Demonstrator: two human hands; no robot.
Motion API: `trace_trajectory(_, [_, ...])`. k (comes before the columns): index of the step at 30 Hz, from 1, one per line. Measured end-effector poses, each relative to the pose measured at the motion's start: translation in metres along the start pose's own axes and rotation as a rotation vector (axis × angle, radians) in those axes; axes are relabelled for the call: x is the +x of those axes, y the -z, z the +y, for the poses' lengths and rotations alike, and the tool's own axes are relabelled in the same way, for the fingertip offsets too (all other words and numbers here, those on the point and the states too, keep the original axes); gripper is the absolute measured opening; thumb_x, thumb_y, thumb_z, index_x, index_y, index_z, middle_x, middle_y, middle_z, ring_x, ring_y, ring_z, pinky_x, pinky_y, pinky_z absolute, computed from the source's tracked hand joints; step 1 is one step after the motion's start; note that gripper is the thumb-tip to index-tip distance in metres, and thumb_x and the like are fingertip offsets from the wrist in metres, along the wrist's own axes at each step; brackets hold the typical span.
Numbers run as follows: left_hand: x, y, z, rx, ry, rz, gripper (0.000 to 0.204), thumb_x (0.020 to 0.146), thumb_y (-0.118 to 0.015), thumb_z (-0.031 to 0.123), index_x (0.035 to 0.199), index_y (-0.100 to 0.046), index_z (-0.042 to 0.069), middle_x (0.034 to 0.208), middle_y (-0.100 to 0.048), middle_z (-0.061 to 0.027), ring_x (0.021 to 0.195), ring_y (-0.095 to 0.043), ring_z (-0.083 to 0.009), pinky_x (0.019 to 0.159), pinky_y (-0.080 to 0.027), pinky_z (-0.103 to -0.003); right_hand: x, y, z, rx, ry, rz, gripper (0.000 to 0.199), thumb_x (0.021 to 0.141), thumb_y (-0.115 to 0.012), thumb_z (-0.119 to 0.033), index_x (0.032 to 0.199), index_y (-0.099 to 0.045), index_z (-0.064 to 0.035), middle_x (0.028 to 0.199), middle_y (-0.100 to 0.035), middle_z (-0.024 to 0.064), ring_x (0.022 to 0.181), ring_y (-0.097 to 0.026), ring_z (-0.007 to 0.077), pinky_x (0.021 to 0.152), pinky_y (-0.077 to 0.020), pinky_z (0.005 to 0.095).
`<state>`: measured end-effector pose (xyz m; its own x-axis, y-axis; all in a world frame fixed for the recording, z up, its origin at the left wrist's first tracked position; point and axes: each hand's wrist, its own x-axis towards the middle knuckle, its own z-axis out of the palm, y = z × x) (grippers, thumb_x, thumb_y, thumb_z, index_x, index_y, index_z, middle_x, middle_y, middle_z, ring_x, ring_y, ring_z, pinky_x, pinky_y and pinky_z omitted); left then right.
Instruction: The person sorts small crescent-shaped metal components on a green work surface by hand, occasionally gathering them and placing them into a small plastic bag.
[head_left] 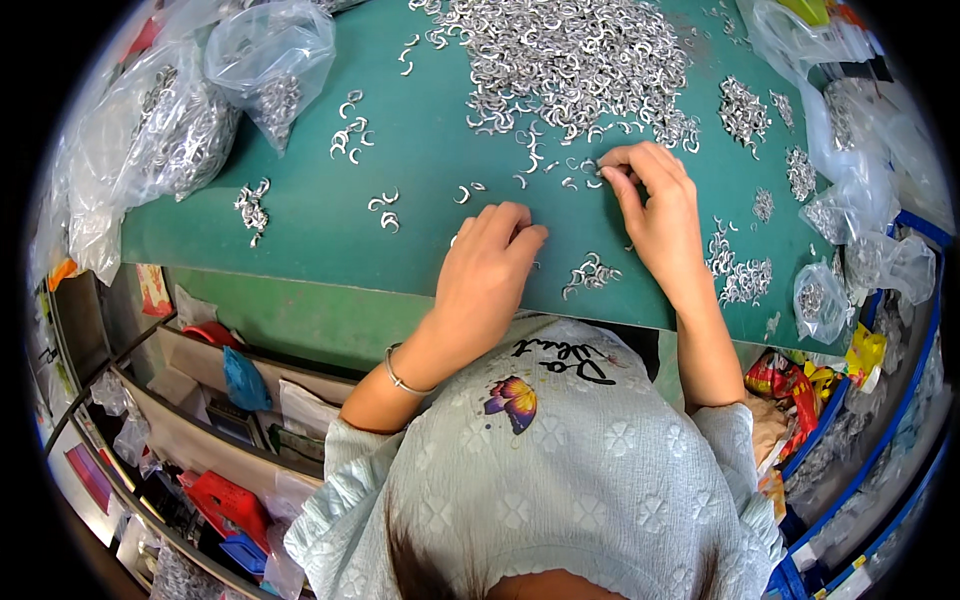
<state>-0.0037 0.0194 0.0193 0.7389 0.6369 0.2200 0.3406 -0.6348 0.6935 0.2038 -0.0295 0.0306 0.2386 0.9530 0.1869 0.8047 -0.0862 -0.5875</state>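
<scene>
Currently: picking single clips off the heap's edge

Right hand (660, 215) reaches forward, thumb and forefinger pinched together on a loose clip (590, 168), a small silver C-shaped metal piece lying on the counter (300, 250) just below the big heap (570, 50). Left hand (490, 270) sits nearer the body, fingers curled, tips pressed down on the green mat; cannot tell if it grips anything, since the fingers hide what is under them. A thin bracelet (400, 380) is on the left wrist.

Step, as a judgement: sorting or counting clips out of the heap, one pick under way.

Between the two hands lies a small cluster (590, 272) of the same pieces. More strays are scattered to the left, well apart from each other. Counted-looking small piles (745, 280) sit just right of the right forearm.

The pick calls for a fine pinch: neighbouring clips lie close and their hooked ends can snag one another, so a clean lift means separating one from the rest.

Further out: clear plastic bags (170, 130) of clips at the counter's left edge, more filled bags (850, 200) on the right, and blue bins (880, 440) below them.
</scene>
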Motion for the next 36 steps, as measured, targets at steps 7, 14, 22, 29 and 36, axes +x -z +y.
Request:
trace_trajectory(7, [0.0, 0.006, 0.003, 0.021, -0.043, -0.018, 0.021, 0.078, -0.068, -0.002, 0.099, -0.066, 0.0, 0.098, -0.057, -0.0092, 0.085, -0.057, -0.0249, 0.074, -0.042, -0.036, -0.005, -0.004, -0.015, -0.09, 0.186, 0.039, 0.013, 0.078, -0.072, -0.005, 0.088, -0.063, -0.0064, 0.087, -0.059, 0.0049, 0.084, -0.054, 0.0255, 0.072, -0.0389, 0.0375])
trace_trajectory(14, [-0.004, 0.006, -0.002, 0.008, -0.063, -0.023, 0.02, 0.078, -0.068, -0.001, 0.098, -0.066, 0.0, 0.098, -0.058, -0.0089, 0.085, -0.056, -0.0252, 0.074, -0.041, -0.037, -0.009, -0.01, -0.016, -0.117, 0.164, 0.014, 0.014, 0.077, -0.073, -0.005, 0.084, -0.061, -0.0066, 0.086, -0.057, 0.0046, 0.083, -0.052, 0.0254, 0.071, -0.0363, 0.0376])
trace_trajectory(22, [0.0, 0.006, 0.001, -0.005, -0.044, -0.033, 0.019, 0.077, -0.07, -0.001, 0.096, -0.066, 0.001, 0.097, -0.058, -0.0091, 0.086, -0.056, -0.0265, 0.073, -0.042, -0.037, -0.013, 0.004, -0.01, 0.152, -0.025, 0.066, 0.012, 0.08, -0.07, 0.002, 0.085, -0.059, -0.0012, 0.079, -0.061, 0.0088, 0.074, -0.054, 0.0274, 0.067, -0.0443, 0.0372])
trace_trajectory(29, [-0.003, 0.005, -0.001, 0.015, -0.053, 0.001, 0.018, 0.078, -0.064, -0.001, 0.096, -0.064, 0.0, 0.095, -0.057, -0.009, 0.083, -0.055, -0.0251, 0.07, -0.038, -0.036, -0.008, 0.066, 0.061, 0.209, -0.253, 0.264, 0.008, 0.085, -0.071, -0.002, 0.09, -0.065, -0.0013, 0.081, -0.065, 0.0015, 0.072, -0.057, 0.0089, 0.068, -0.0479, 0.0249])
trace_trajectory(36, [0.0, 0.004, 0.0, 0.027, -0.065, -0.001, 0.019, 0.078, -0.066, -0.002, 0.097, -0.065, 0.0, 0.096, -0.058, -0.0086, 0.083, -0.055, -0.0241, 0.07, -0.038, -0.035, 0.019, 0.153, 0.196, -0.105, -0.401, 0.524, 0.015, 0.084, -0.075, -0.011, 0.095, -0.07, -0.002, 0.08, -0.07, 0.0034, 0.07, -0.061, 0.01, 0.067, -0.0498, 0.0265])
